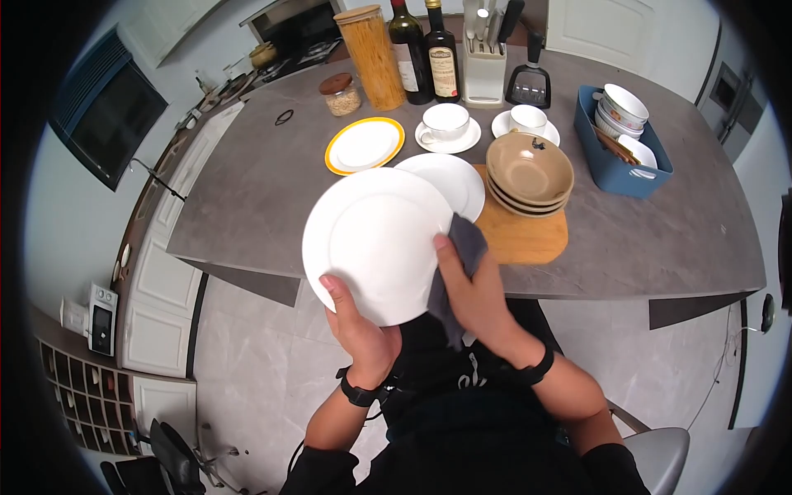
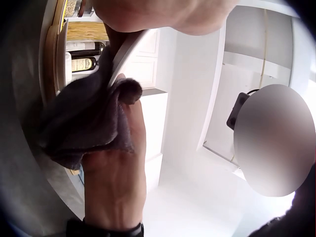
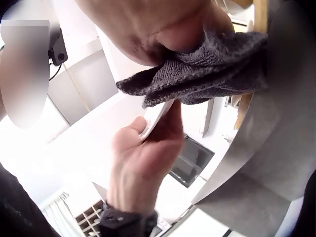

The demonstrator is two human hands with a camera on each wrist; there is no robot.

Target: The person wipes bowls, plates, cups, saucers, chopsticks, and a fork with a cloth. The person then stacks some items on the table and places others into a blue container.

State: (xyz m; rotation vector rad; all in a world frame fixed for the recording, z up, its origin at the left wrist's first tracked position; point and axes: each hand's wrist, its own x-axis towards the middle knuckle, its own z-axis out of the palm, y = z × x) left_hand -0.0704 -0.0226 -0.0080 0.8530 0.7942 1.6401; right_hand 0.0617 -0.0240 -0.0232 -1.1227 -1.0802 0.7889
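Note:
A large white plate (image 1: 375, 247) is held up in front of the body, tilted, over the table's front edge. My left hand (image 1: 363, 334) grips its lower left rim, thumb on the upper face and the other fingers underneath. At the right rim, my right hand (image 1: 474, 297) pinches a dark grey cloth (image 1: 469, 243) against the plate, thumb on top. The cloth hangs down below that hand and shows bunched in the right wrist view (image 3: 207, 69). Behind the held plate, another white plate (image 1: 458, 186) lies on the table, partly hidden.
Stacked brown bowls (image 1: 528, 169) stand on a wooden board (image 1: 528, 243). Farther back are a yellow-rimmed plate (image 1: 365, 145), two white cups (image 1: 445, 121) on saucers, bottles (image 1: 443, 62), a pasta jar (image 1: 373, 62) and a knife block (image 1: 484, 78). A blue basket (image 1: 627, 177) holds bowls at right.

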